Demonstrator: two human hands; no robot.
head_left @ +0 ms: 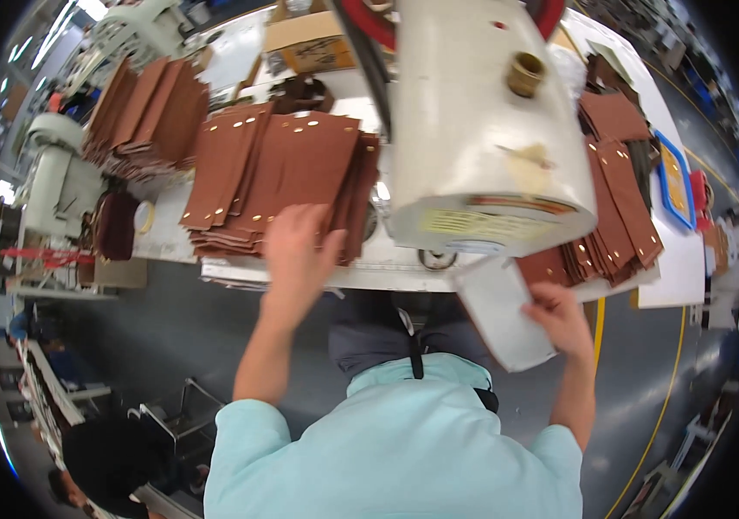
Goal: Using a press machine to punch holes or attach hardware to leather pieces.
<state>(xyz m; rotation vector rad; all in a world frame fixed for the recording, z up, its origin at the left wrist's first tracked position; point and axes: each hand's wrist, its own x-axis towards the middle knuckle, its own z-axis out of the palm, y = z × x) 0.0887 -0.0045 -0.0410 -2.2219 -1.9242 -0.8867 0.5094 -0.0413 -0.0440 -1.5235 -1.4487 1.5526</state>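
My left hand [298, 251] rests at the near edge of a stack of brown leather-like panels [300, 151], fingers apart, thumb to the right. Gold-coloured metal studs dot the panels' corners. Low on the right, my right hand [560, 318] grips a flat pale panel [505, 313] by its right edge, tilted off the table's front edge. A thin brown edge shows along its left side. Between my hands looms the white head of a machine [482, 130], which hides the work point beneath it.
More brown panels [149, 112] are piled at the far left, and another studded pile [616, 203] lies right of the machine. A cardboard box [307, 41] stands at the back. A blue tray [674, 177] sits at the right. Another person's dark-capped head [114, 463] is at lower left.
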